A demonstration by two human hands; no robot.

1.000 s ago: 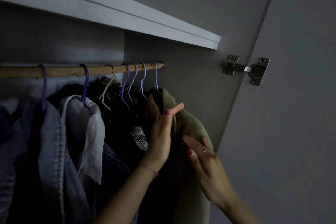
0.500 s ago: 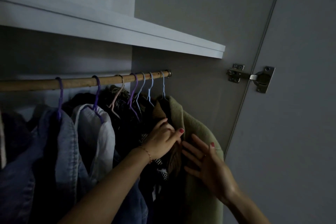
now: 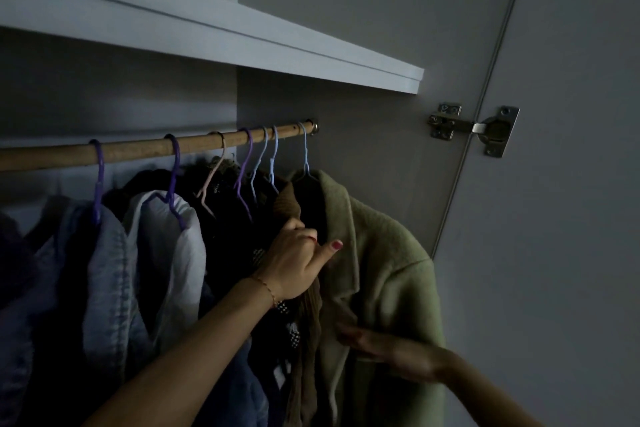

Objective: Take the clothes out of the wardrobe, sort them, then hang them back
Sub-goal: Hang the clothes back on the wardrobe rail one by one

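A wooden rail (image 3: 138, 149) carries several plastic hangers with clothes. At the right end hangs a green coat (image 3: 388, 253) on a light blue hanger (image 3: 305, 156). Beside it, to the left, is a brown garment (image 3: 306, 350), then dark clothes. My left hand (image 3: 294, 263) is closed around the brown garment near its collar, thumb sticking out toward the coat. My right hand (image 3: 391, 348) lies flat and blurred on the coat's front, fingers pointing left at the lapel edge. A white shirt (image 3: 173, 253) and a denim jacket (image 3: 104, 281) hang further left.
A white shelf (image 3: 242, 42) runs just above the rail. The wardrobe's side wall (image 3: 374, 135) stands right behind the coat. The open door (image 3: 561, 218) with a metal hinge (image 3: 485, 130) is on the right.
My left hand has closed on the brown garment and risen slightly. My right hand has dropped lower on the green coat's front and turned toward the left.
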